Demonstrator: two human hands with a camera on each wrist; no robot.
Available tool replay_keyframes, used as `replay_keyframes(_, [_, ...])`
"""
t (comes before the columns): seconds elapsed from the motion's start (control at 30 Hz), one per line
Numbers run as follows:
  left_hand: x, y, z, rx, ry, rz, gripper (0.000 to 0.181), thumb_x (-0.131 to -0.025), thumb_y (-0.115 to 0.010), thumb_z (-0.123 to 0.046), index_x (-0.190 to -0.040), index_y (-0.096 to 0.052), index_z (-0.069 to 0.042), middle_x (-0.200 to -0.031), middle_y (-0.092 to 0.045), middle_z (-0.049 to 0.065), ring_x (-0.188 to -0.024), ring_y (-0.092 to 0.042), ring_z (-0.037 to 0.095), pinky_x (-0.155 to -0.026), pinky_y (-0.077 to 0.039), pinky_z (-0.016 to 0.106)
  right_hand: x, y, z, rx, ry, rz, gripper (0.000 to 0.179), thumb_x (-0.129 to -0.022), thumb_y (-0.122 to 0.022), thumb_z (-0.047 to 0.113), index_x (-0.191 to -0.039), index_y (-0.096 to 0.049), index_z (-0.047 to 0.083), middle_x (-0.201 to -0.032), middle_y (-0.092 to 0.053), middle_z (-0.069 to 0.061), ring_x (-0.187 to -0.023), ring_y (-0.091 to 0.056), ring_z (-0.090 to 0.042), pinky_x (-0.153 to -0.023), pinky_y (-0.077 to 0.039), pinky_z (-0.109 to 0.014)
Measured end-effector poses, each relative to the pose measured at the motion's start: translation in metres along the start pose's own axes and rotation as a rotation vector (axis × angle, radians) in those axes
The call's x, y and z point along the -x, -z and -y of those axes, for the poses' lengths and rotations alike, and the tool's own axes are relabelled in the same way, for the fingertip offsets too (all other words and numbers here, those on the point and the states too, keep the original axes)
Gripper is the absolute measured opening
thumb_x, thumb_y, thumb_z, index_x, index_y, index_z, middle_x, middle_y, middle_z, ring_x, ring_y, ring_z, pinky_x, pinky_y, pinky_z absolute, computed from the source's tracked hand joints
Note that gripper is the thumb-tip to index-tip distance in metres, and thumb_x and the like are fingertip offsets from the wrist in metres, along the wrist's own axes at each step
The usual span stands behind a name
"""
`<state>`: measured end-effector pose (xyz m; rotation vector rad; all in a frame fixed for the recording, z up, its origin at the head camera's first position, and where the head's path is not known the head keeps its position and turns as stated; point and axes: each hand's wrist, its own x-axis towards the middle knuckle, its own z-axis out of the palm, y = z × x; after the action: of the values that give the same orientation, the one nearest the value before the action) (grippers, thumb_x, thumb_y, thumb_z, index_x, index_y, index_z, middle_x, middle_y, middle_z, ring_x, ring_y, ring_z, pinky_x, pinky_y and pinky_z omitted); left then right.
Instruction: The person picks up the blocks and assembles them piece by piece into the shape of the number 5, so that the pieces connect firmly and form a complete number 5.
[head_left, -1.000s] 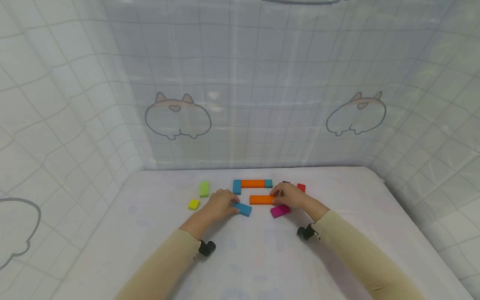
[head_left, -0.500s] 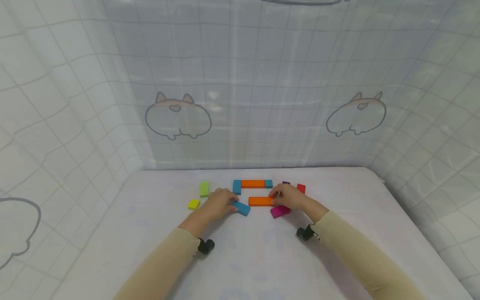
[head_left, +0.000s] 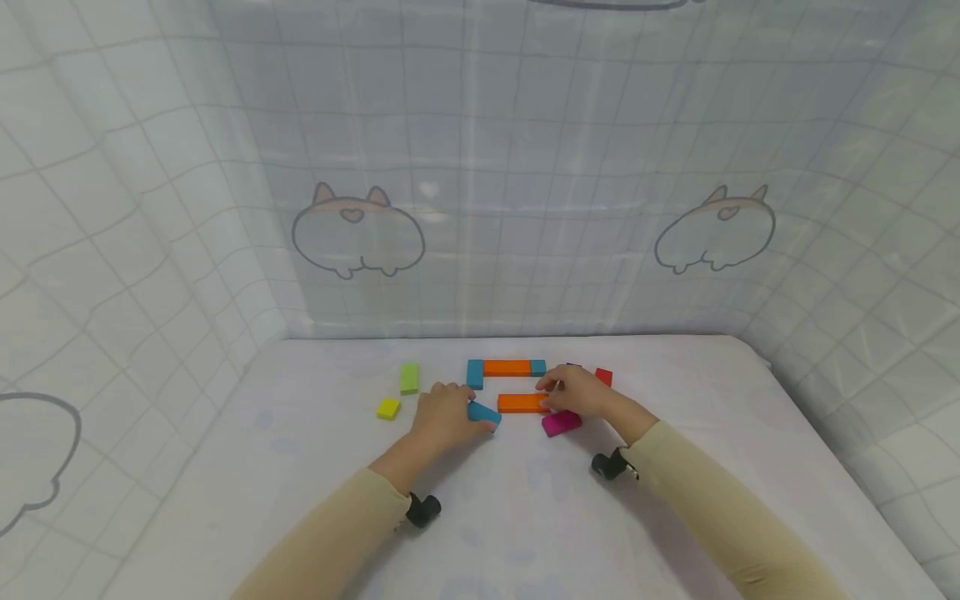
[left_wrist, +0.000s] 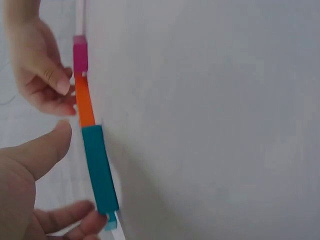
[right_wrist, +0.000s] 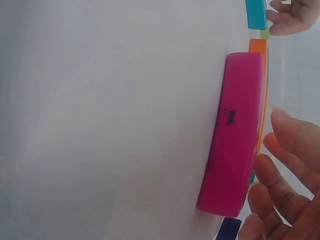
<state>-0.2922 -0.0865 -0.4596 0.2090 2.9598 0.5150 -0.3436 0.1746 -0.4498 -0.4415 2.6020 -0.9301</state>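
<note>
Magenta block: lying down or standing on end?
Lying down. In the head view, the magenta block stretches lengthwise along the white table, skewed relative to the nearer orange block.

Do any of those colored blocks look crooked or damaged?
The blue block by the left hand and the pink block near the right hand both slant, while the nearer orange block lies straight. The pink block also shows a small dark mark; I can't tell whether it's printed or damage.
</note>
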Motion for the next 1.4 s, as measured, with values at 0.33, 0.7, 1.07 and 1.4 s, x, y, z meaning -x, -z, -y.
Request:
replay_keyframes(0.33, [0.002, -0.003, -0.009, -0.045, 0.031, -0.018, 0.074, -0.076, -0.079, -0.063, -0.123, -0.065, -0.008, -0.116, -0.066, 0.009, -0.107, -0.050, 0.029, -0.098, -0.040, 0.052, 0.001, -0.002, 0.002, 0.027, 0.020, 0.012, 0.022, -0.089, -0.077, 0.017, -0.111, -0.074, 0.015, -0.099, -0.064, 0.003, -0.091, -0.054, -0.019, -0.076, -0.052, -0.028])
replay_keyframes(0.7, [-0.003, -0.001, -0.004, -0.041, -0.007, 0.019, 0.071, -0.076, -0.080, -0.059, -0.124, -0.065, -0.009, -0.117, -0.063, 0.010, -0.106, -0.048, 0.027, -0.098, -0.040, 0.048, 0.001, -0.002, 0.002, 0.027, 0.038, 0.020, 0.021, -0.090, -0.077, 0.016, -0.110, -0.074, 0.014, -0.101, -0.065, 0.003, -0.092, -0.054, -0.018, -0.080, -0.051, -0.029])
replay_keyframes(1.07, [-0.010, 0.006, 0.009, -0.015, -0.112, 0.081, 0.066, -0.080, -0.079, -0.054, -0.130, -0.065, -0.013, -0.122, -0.060, 0.006, -0.112, -0.047, 0.025, -0.097, -0.039, 0.046, 0.000, -0.003, 0.000, 0.041, 0.036, 0.018, 0.021, -0.090, -0.077, 0.017, -0.110, -0.074, 0.016, -0.100, -0.065, 0.004, -0.093, -0.054, -0.018, -0.080, -0.051, -0.029])
replay_keyframes(1.4, [-0.010, 0.016, 0.015, -0.037, -0.208, 0.092, 0.060, -0.087, -0.076, -0.041, -0.138, -0.061, -0.014, -0.137, -0.057, 0.009, -0.122, -0.047, 0.029, -0.103, -0.036, 0.052, 0.000, -0.004, -0.001, 0.039, 0.031, 0.019, 0.020, -0.090, -0.077, 0.017, -0.110, -0.073, 0.016, -0.101, -0.065, 0.004, -0.093, -0.054, -0.018, -0.081, -0.051, -0.030])
